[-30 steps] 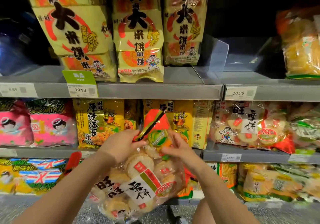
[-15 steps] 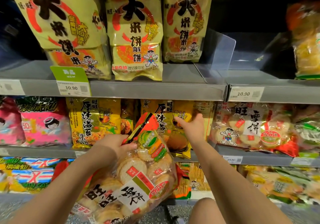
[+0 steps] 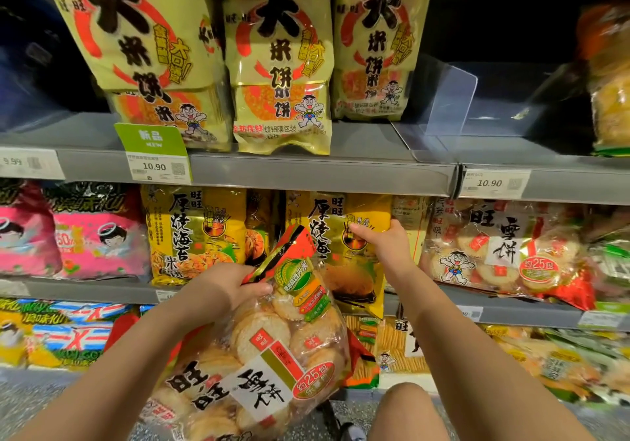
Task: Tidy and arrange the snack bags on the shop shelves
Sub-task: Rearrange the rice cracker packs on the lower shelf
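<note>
**Head cam check: one bag in hand, other hand on the yellow pack**

Head view has me looking at three shelves of snack bags. My left hand (image 3: 225, 287) is closed around the top seam of a clear rice cracker bag (image 3: 272, 348), which hangs off the shelves at about 6 o'clock in the frame, in front of the bottom row. My right hand (image 3: 385, 241) is up on the middle shelf (image 3: 494, 307), fingers wrapped round the upper right edge of a yellow seaweed cracker bag (image 3: 344, 253), just right of centre. So both hands are gripping something, nothing loose.

Matching clear bags (image 3: 501, 253) sit at 3 o'clock on that same shelf, right beside the yellow one, so my guess is the held bag belongs there and the yellow bag is getting nudged over or straightened to make room.

How I'd do it well:
- Push the yellow bag upright and toward 9 o'clock from its edge, not its face, so it doesn't crumple or topple its twin (image 3: 194, 232) to the left.
- Keep the cracker bag held by the seam, no squeezing the body; those discs look like they'd snap.
- Slide it in label forward, bottom edge first, flush with the price rail.

Can't tell how deep the gap behind the yellow bag is.
</note>
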